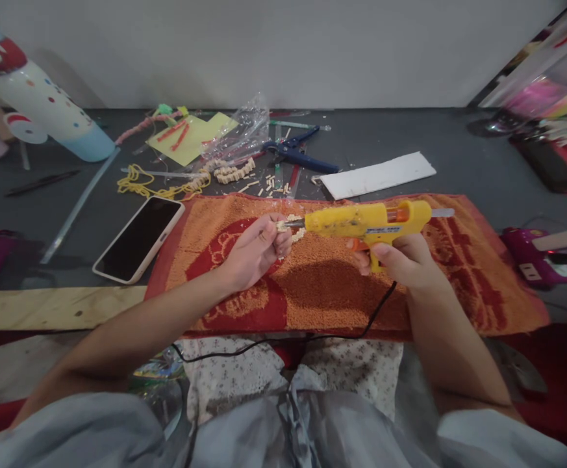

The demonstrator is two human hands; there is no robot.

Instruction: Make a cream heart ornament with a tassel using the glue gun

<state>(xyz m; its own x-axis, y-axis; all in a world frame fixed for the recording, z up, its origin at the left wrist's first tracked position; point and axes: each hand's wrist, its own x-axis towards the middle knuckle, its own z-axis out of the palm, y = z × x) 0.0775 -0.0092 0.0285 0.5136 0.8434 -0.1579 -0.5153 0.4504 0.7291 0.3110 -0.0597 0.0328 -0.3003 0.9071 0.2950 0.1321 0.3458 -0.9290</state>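
Note:
A yellow hot glue gun [351, 220] is gripped by its handle in my right hand [400, 260], with fingers at the orange trigger. Its metal nozzle points left and meets a small pale piece [281, 226] pinched in the fingers of my left hand [261, 247]. A clear glue stick [443, 212] pokes out of the gun's back end. Small cream pieces [297, 235] lie on the orange and red towel [341, 292] just behind the nozzle. My fingers partly hide the held piece, so its full shape cannot be made out.
A phone [138, 239] lies left of the towel. Behind it are yellow string [141, 182], a row of cream pieces [234, 171], blue pliers [300, 155] and a white strip [378, 175]. A patterned bottle [54, 97] stands at left. The black cord [244, 351] hangs across the lap.

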